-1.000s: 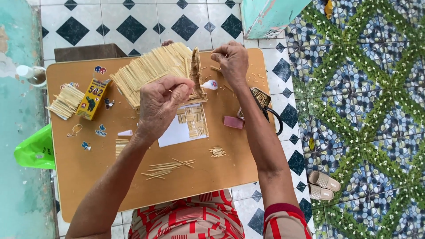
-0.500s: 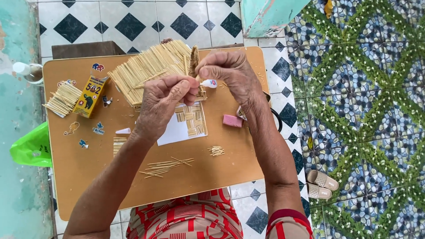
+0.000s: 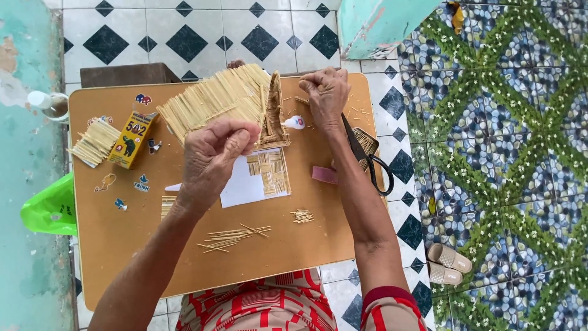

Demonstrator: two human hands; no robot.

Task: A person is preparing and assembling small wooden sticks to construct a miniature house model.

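Note:
My left hand (image 3: 211, 156) hovers over the middle of the tan table (image 3: 122, 245), thumb and fingers pinched on a thin toothpick that barely shows. Just past it stands a toothpick house (image 3: 220, 98) with a slanted roof and an upright gable wall (image 3: 273, 116). My right hand (image 3: 324, 95) rests at the table's far edge, right of the gable, fingers curled down onto scattered stick bits. A small white glue tube (image 3: 294, 122) lies between the gable and that hand. Below the house lies white paper (image 3: 242, 187) with woven toothpick squares (image 3: 269, 171).
Black scissors (image 3: 365, 156) and a pink block (image 3: 323, 175) lie by my right forearm. A yellow glue box (image 3: 130, 138) and a toothpick bundle (image 3: 95, 142) sit at the left. Loose toothpicks (image 3: 233, 236) lie near me. A green bag (image 3: 46, 208) and sandals (image 3: 450, 263) are on the floor.
The two hands met by the gable half a second ago. My right hand has since gone back to the far edge, and my left hand has dropped slightly toward me.

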